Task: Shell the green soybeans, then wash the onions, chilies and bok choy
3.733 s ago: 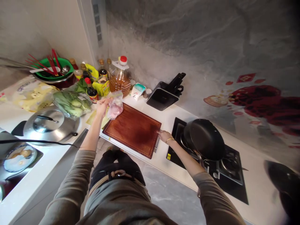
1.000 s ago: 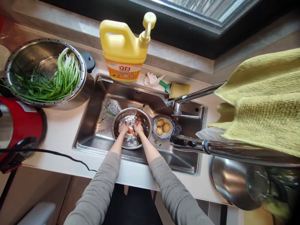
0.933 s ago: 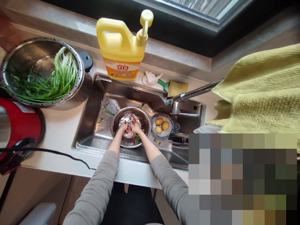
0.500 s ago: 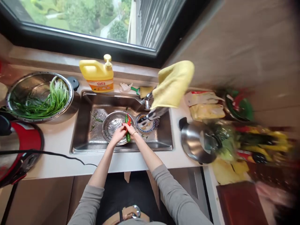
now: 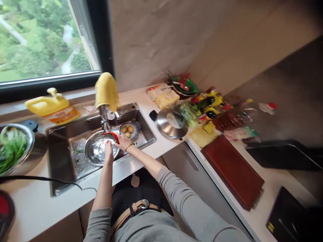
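Observation:
My right hand point(image 5: 123, 142) is closed around a red chili pepper point(image 5: 114, 135), whose thin curved stem end points left over the sink. Something dark green shows beside it at the fingers, partly hidden. My left hand point(image 5: 108, 150) is above the near side of a round metal basin point(image 5: 87, 155), close to the right hand. Its fingers are seen edge-on and mostly hidden. The basin holds water and stands in the steel sink point(image 5: 60, 158). Just right of it sits a blue-and-white patterned bowl point(image 5: 136, 131) with three yellowish potatoes point(image 5: 127, 134).
A yellow cloth point(image 5: 107, 90) hangs over the faucet point(image 5: 105, 122). On the left are a yellow detergent jug point(image 5: 54, 108) and a steel pot point(image 5: 40, 154) with green onions point(image 5: 12, 144). A lidded pot point(image 5: 168, 127) and a brown cutting board point(image 5: 232, 171) lie to the right.
The view has swung to the right. My hands have moved apart; the peppers, held between both hands before, are now in the right hand. The potatoes in the bowl have come into view.

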`<state>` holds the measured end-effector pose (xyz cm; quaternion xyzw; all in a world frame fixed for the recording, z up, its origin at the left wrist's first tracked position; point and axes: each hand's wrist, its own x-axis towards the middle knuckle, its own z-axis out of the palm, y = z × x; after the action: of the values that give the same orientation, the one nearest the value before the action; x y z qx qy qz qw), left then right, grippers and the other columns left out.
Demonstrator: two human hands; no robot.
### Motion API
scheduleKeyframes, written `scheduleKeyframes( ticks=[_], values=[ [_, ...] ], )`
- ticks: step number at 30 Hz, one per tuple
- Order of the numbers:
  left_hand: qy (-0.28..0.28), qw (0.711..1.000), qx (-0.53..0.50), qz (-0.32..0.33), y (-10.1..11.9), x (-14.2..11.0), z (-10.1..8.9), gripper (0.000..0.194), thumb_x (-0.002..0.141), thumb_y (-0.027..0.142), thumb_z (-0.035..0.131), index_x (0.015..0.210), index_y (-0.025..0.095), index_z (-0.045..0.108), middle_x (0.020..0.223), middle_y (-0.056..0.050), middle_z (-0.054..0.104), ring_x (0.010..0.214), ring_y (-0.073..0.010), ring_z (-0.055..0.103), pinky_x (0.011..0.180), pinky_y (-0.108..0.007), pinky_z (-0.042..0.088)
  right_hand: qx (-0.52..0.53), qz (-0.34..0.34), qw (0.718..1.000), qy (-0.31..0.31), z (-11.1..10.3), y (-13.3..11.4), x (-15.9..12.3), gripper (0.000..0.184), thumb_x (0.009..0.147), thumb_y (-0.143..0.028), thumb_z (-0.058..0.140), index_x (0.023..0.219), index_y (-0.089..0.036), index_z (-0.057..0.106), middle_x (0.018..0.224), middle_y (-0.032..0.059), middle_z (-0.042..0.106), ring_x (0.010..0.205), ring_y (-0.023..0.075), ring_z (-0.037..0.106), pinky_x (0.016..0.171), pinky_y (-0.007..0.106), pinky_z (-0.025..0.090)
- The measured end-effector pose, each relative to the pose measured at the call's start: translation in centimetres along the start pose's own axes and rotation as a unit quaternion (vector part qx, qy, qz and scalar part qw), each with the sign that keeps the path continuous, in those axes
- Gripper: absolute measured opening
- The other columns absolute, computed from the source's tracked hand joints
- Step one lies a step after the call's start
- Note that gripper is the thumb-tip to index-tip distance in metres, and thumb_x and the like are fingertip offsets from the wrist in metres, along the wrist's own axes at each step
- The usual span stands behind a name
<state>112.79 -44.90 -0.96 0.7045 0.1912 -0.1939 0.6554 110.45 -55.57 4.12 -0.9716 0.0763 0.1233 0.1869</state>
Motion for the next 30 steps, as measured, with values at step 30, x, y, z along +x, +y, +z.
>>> scheduleKeyframes(
  ticks=[30],
  values=[
    [-0.415, 0.904, 0.102, 0.025, -8.9, -33.8, 47.8, 0.029, 0.073, 0.042, 0.066, 0.086, 0.016, 0.067, 0.09, -0.007, 0.071, 0.084, -0.0173, 0.065, 0.075, -0.027, 0.043, 0.006, 0.371, 0.9, 0.231, -14.4, 65.1, -41.1, 0.067, 0.072, -0.038, 0.073, 0.131, -0.018, 0.05, 0.133, 0.022, 0.048, 0.127, 0.0413, 0.041, 0.096, 0.056, 0.037]
  ],
)
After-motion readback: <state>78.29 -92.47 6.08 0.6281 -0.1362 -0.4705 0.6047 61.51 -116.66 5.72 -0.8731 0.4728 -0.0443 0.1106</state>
